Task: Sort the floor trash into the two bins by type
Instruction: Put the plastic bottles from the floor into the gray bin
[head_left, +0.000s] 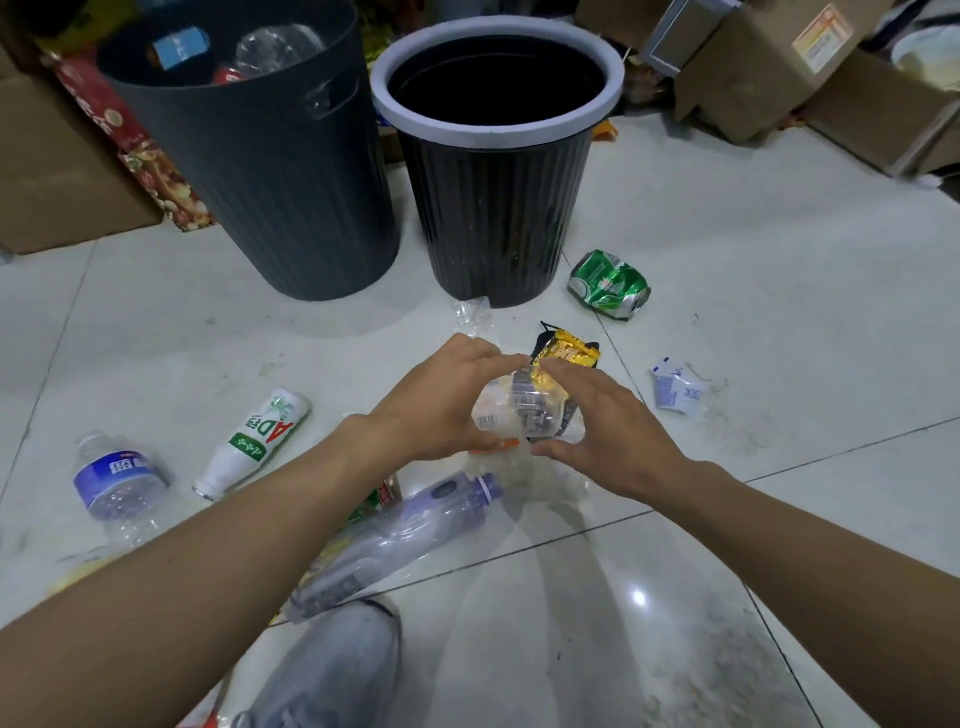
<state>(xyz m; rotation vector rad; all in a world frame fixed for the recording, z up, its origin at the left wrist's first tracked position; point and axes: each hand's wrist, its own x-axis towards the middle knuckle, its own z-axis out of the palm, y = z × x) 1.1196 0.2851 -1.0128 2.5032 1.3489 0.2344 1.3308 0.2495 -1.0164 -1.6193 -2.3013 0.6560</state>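
Blue-labelled water bottle (117, 483) and a white AD drink bottle (254, 441) lie on the floor (779, 312) at far left, in front of the dark grey bin (260, 171), which already holds bottles. Moving right, the left hand (441, 400) grips a crumpled clear plastic container (519, 410), apparently off the floor and just short of the black bin with the pale rim (496, 208): fingers curl over its top, thumb under it. It looks very light, thin-walled and springy, likely slick and apt to pop out of a loose pinch, so a wrap round its crushed middle seems the safest hold. The right hand (608, 436) meets its right side with fingers nearly straight, touching rather than clasping. Beyond lie a gold snack wrapper (566, 353), a dented green can (608, 283) and a small white-and-blue wrapper (675, 389).
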